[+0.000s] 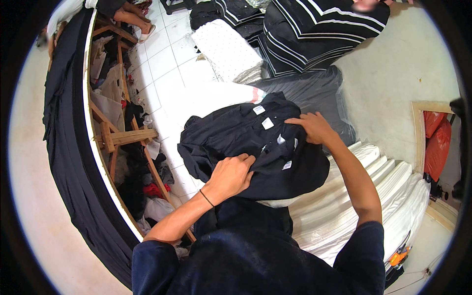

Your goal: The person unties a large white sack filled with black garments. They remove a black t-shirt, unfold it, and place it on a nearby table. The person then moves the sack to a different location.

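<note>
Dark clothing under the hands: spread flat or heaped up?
Heaped up: the dark clothing forms a rumpled, overlapping mound, with several white labels showing across it. The left hand and right hand touch it.

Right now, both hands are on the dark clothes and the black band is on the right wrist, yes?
No, the wrist is wrong: the head view shows the black band on the left wrist. The left hand and right hand are on the dark clothes.

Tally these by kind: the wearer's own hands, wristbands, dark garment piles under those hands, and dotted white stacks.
Hands: 2 (left hand, right hand)
Wristband: 1
Dark garment pile: 1
Dotted white stack: 1
Total: 5
</note>
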`<state>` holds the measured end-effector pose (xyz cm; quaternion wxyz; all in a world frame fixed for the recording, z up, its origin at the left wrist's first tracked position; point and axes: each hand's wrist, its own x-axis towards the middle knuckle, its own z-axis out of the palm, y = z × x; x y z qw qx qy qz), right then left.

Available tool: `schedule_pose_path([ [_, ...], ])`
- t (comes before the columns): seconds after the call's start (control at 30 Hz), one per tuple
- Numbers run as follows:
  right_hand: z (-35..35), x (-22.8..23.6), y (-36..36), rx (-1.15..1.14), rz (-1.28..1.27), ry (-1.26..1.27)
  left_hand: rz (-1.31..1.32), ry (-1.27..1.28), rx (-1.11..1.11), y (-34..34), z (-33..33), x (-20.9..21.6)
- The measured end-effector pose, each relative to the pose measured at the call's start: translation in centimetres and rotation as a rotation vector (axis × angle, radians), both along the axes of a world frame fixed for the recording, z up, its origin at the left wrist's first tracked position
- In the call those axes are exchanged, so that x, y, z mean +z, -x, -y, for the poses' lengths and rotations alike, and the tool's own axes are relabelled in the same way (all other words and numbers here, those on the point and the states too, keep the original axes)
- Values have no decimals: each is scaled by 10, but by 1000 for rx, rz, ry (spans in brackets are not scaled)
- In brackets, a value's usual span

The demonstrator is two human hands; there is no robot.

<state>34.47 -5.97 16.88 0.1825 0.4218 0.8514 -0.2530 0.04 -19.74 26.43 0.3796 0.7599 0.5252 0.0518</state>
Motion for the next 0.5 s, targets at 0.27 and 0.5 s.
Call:
schedule_pose_path([
  [0.27, 0, 15, -23, 15, -262, -330, -140, -345, 11, 13, -21, -50],
  [0.5, 47, 56, -57, -263, -521, -60, 204, -250, -71, 28, 10, -12],
])
